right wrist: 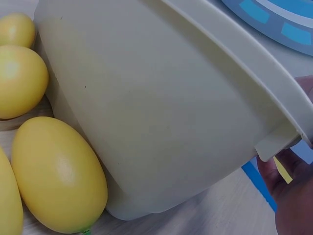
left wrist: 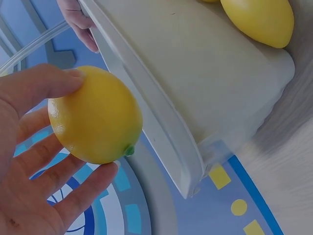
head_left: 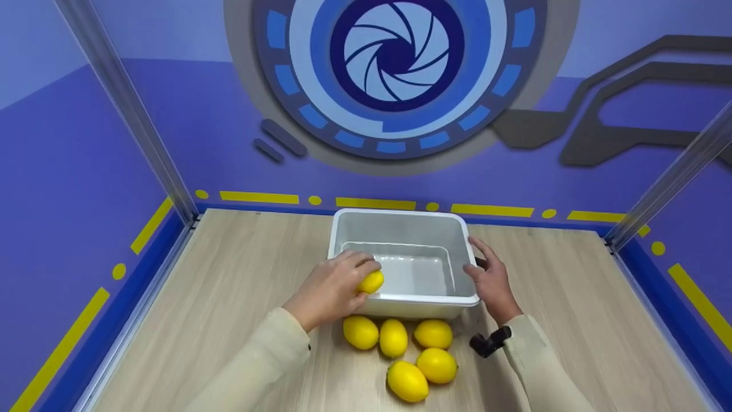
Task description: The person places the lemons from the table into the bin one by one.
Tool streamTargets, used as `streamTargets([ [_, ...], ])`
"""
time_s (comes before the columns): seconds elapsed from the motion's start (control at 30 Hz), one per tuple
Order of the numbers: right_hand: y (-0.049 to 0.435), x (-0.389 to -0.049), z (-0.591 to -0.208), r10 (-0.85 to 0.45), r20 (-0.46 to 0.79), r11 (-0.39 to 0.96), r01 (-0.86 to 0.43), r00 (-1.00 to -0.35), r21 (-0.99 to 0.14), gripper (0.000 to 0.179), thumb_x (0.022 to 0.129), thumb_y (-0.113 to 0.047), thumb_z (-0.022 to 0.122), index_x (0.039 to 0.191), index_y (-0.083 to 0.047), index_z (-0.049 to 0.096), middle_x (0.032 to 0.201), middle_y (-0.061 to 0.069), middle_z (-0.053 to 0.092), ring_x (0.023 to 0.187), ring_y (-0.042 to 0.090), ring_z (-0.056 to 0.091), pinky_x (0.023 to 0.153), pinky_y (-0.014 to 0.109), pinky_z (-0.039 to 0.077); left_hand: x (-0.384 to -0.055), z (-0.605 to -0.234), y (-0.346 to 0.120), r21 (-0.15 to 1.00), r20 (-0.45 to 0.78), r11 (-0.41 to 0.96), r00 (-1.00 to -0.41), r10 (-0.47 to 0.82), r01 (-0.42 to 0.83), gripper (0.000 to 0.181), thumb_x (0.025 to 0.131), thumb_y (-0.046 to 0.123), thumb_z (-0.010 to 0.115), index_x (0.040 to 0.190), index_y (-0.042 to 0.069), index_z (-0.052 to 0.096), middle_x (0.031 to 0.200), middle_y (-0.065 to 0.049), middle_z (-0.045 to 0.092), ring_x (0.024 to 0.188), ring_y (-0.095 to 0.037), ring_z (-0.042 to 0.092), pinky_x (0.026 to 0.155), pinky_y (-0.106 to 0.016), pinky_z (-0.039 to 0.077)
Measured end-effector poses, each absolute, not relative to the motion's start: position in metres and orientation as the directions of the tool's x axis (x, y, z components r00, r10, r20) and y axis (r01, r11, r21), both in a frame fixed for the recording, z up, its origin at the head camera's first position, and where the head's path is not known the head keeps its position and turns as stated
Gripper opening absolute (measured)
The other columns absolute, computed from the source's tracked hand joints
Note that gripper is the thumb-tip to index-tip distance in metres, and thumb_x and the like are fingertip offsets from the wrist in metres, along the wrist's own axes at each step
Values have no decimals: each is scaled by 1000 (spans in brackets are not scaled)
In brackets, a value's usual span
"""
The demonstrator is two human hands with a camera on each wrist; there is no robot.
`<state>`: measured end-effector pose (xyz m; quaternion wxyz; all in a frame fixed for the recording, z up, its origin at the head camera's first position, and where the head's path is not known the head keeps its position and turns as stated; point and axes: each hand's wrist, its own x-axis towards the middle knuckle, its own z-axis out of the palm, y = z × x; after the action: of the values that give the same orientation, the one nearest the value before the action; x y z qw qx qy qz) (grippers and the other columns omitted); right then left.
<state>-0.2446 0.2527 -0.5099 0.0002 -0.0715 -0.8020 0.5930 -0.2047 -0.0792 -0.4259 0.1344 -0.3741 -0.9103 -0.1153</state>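
My left hand holds a yellow lemon over the near left rim of a white plastic bin. In the left wrist view the thumb lies on one side of the lemon and the fingers on the other, its green tip facing the bin wall. My right hand grips the bin's right rim, thumb at the edge and fingers along the outside. Several more lemons lie on the table in front of the bin, among them one lemon nearest me. The visible bin floor shows no lemon.
The bin stands on a wood-grain table close to the blue-purple back wall. Side panels with metal posts close off left and right. A black device sits at the right wrist.
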Motion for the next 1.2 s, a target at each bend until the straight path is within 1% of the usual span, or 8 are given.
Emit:
streamTargets([
  [0.37,252,-244,-511,115,-91,274,120,-989,-954,61,98,-6,49,152,-25,29,153,14,35,135,34,43,106,54,42,-209,-430,-77,112,302,694,-690,658,711,43,86,22,71,127,17,59,127,-2,61,115,-19,58,92,-36,55],
  [0.63,252,-244,-509,114,-94,282,123,-989,-951,61,98,-7,49,152,-25,29,154,14,34,136,34,43,107,53,41,-212,-434,-75,118,283,698,-697,659,707,43,88,20,69,130,16,57,129,-2,60,117,-19,57,95,-36,53],
  [1.03,252,-244,-510,121,-86,294,119,-989,-949,61,97,-6,49,152,-26,30,153,14,36,134,33,44,106,52,43,-213,-438,-75,135,262,716,-722,641,685,43,91,21,66,132,16,56,132,-4,58,118,-20,56,97,-37,52],
  [1.2,253,-243,-510,123,-86,283,118,-989,-952,61,98,-7,49,152,-26,30,154,13,34,135,33,43,106,53,43,-213,-440,-75,155,258,718,-729,634,679,42,91,20,65,132,18,57,133,-4,57,121,-20,55,94,-38,54],
])
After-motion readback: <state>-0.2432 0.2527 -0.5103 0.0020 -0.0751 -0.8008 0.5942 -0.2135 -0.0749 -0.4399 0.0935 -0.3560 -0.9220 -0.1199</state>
